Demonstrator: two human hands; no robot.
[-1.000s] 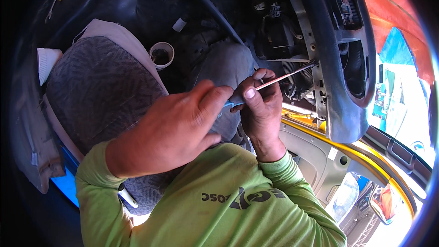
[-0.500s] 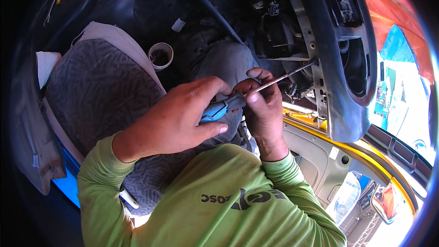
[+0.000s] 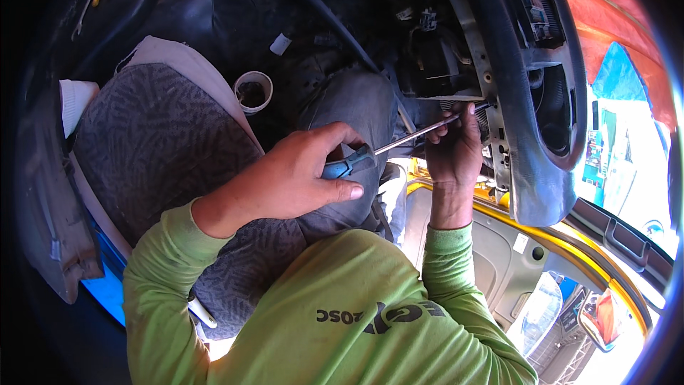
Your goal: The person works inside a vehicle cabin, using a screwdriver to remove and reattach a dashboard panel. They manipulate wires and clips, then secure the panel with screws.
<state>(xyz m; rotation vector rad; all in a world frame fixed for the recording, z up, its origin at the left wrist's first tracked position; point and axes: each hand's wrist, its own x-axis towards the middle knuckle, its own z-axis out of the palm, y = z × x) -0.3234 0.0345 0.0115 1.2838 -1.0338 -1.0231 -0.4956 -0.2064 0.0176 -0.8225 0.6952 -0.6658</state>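
My left hand (image 3: 306, 171) is wrapped loosely round the blue-and-black handle (image 3: 343, 164) of a long screwdriver, whose steel shaft (image 3: 403, 140) slants up to the right toward the perforated metal strip (image 3: 501, 164) of the dashboard. Near the far end of the shaft, my right hand (image 3: 454, 146) has thumb and fingers closed on it, beside corrugated hoses behind the strip. The exact seat of the tip is too small to make out clearly. My knee in grey trousers (image 3: 349, 107) lies under the shaft.
A patterned seat (image 3: 149, 135) is on the left, a white cup (image 3: 253, 91) beside it. A dark bar (image 3: 320, 11) crosses the footwell. The dashboard's edge (image 3: 541, 192), a yellow door frame (image 3: 534, 222) and a mirror (image 3: 598, 317) are on the right. An orange tarp (image 3: 605, 0) hangs outside.
My right hand has slid up and right along the shaft toward the metal strip, away from the handle. My left hand has shifted on the handle, its thumb now lower and farther right.
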